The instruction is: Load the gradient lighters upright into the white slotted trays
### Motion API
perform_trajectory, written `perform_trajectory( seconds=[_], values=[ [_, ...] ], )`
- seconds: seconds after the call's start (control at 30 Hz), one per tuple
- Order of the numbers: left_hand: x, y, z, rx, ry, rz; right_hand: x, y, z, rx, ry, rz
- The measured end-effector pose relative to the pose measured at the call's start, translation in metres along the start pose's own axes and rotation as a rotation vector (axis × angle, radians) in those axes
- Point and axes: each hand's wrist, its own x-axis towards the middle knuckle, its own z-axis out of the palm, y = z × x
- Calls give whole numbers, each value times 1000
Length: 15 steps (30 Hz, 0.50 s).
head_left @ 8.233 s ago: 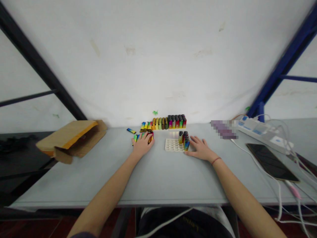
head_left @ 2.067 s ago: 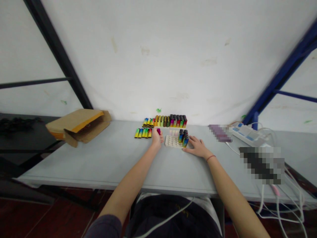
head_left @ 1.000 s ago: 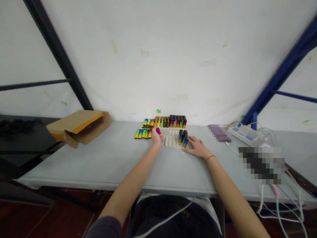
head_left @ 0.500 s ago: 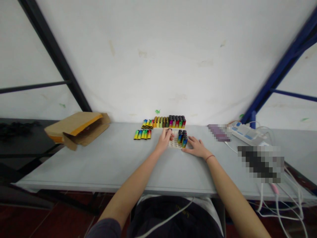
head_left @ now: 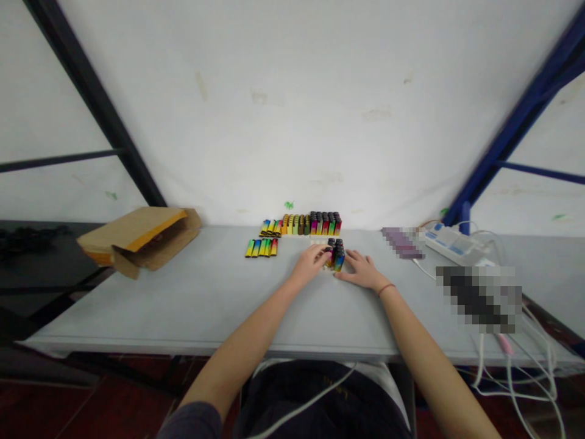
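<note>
My left hand (head_left: 309, 264) lies over a white pocketed tray (head_left: 319, 242) and hides most of it. Its fingers are closed on a lighter, held against a small cluster of upright rainbow lighters (head_left: 337, 253) at the tray's right end. My right hand (head_left: 362, 272) rests flat on the grey table (head_left: 219, 299) just right of that cluster, fingers spread, holding nothing. A short row of rainbow lighters (head_left: 262, 247) lies flat to the left. A long row of lighters (head_left: 311, 224) stands at the back by the wall.
An open cardboard box (head_left: 137, 235) sits at the table's far left. On the right are a power strip (head_left: 450, 242), white cables (head_left: 512, 360) and two blurred-out objects. A white wall closes the back. Dark and blue frame bars slant on either side.
My left hand took a pink lighter from beside the flat row and carried it right, over the tray, to the upright cluster. My right hand has stayed put.
</note>
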Motion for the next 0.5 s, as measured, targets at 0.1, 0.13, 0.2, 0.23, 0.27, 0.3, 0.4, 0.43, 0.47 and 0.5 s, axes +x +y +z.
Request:
perform_trajectory(
  seconds=[0.1,0.13,0.2,0.23,0.27,0.3,0.4,0.43,0.47,0.5],
  values=[
    [-1,1,-2,29,-22,-8,0,1,1,-3,1,3],
    [-1,2,-3,23,-37,-12,0,1,1,-3,3,2],
    [-2,4,-3,23,-60,-3,0,1,0,-1,2,-1],
    [-2,6,-4,43,-63,16,0,1,0,1,0,-1],
    [-2,8,-5,84,-61,44,0,1,0,3,-2,0],
    [-2,10,-6,146,-52,72,-1,0,0,4,-4,2],
    [1,15,-15,404,40,37,-1,0,0,3,-1,10],
    [1,16,-19,501,97,-32,-1,0,0,2,1,13],
    [2,15,-24,597,161,-122,0,0,0,1,2,14],
    [2,13,-29,689,218,-216,0,0,0,2,1,13]
  ],
)
